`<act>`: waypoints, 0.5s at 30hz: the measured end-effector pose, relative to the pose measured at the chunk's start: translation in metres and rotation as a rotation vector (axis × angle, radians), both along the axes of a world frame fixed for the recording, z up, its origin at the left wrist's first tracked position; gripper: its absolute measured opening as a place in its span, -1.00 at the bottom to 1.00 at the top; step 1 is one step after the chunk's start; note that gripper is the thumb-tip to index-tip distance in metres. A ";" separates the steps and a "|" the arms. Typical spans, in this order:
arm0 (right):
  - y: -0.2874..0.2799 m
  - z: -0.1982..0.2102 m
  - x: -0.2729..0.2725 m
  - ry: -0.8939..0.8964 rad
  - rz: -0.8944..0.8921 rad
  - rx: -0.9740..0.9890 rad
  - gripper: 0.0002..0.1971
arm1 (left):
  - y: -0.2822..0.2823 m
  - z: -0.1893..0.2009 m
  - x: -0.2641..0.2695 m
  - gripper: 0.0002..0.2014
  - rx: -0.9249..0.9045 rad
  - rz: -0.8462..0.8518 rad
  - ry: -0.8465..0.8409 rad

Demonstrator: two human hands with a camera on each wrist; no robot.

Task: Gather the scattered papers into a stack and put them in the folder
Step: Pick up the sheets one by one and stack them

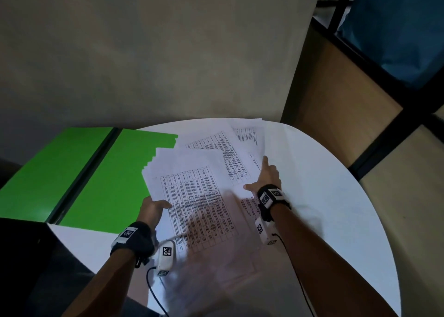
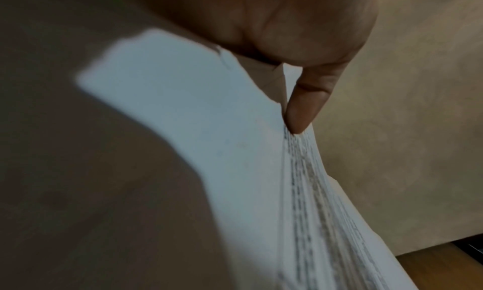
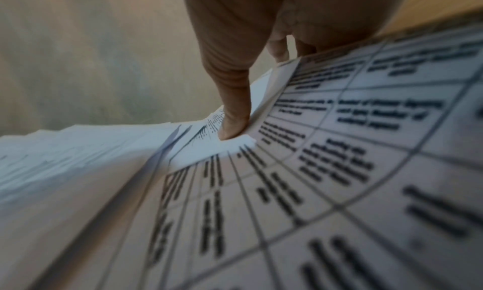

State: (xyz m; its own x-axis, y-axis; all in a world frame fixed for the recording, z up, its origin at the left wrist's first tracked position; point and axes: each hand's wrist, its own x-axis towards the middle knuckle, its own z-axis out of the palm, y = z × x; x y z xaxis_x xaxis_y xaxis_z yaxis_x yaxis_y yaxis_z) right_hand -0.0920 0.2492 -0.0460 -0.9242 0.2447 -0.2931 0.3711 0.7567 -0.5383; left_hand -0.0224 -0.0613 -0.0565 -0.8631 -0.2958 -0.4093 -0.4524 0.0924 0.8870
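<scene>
Head view: two hands gather loose papers (image 1: 199, 192) on a round white table (image 1: 336, 220). Left hand (image 1: 153, 211) pinches the sheaf's left edge, thumb on top, the sheets fanned and uncountable. Right hand (image 1: 266, 177), fingers straight, thumb spread, presses on the sheets at the right. Printed tables cover the pages; the text is too blurred to read, also in the right wrist view. One green folder (image 1: 108, 180) lies open to the left, its right leaf partly under the papers. Each wrist bears a camera with black-and-white coded markers.
</scene>
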 end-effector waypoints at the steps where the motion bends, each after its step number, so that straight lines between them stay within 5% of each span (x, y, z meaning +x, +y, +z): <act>1: 0.002 0.001 0.000 0.002 -0.020 -0.041 0.28 | 0.000 -0.001 -0.001 -0.52 0.006 -0.004 0.006; 8: 0.028 0.011 -0.003 -0.110 -0.238 -0.405 0.25 | 0.003 0.004 -0.001 -0.56 0.058 -0.032 0.046; 15: 0.053 0.073 0.022 0.139 -0.231 -0.830 -0.15 | -0.011 -0.024 -0.017 -0.32 -0.042 -0.025 -0.050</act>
State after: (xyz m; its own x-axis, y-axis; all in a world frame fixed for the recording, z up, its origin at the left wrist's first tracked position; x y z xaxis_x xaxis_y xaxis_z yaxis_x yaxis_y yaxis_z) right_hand -0.0696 0.3019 0.0269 -0.9184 0.1882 -0.3480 0.3568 0.0140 -0.9341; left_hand -0.0390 -0.0722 -0.0807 -0.8492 -0.2924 -0.4396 -0.4929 0.1404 0.8587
